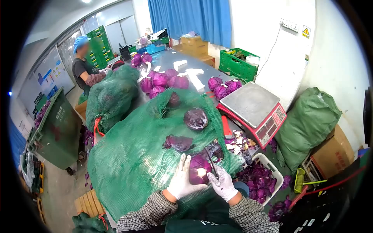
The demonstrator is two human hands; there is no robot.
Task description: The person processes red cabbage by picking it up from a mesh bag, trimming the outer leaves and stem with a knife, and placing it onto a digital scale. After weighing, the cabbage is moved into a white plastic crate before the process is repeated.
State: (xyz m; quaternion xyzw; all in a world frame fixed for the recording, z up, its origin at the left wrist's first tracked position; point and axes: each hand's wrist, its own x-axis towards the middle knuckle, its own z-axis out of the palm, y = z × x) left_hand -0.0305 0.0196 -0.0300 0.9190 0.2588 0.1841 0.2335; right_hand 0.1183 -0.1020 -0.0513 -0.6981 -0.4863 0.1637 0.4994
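A purple cabbage (199,171) rests on a green mesh bag (128,155) spread over the table, its pale cut stem facing up. My left hand (183,178), in a white glove, lies against the cabbage's left side with its fingers spread. On the right side, my gloved right hand (222,184) is closed round a knife (211,159), whose dark blade points up and away beside the cabbage. Loose purple leaves (178,143) lie beyond my left hand. Farther back on the mesh is another dark cabbage (196,119).
A scale (250,105) stands at the right, above a white basket (278,178) of purple leaves. Several cabbages (159,79) sit at the back. A filled mesh bag (112,95) and a green bin (58,132) are at the left, near a co-worker (83,66).
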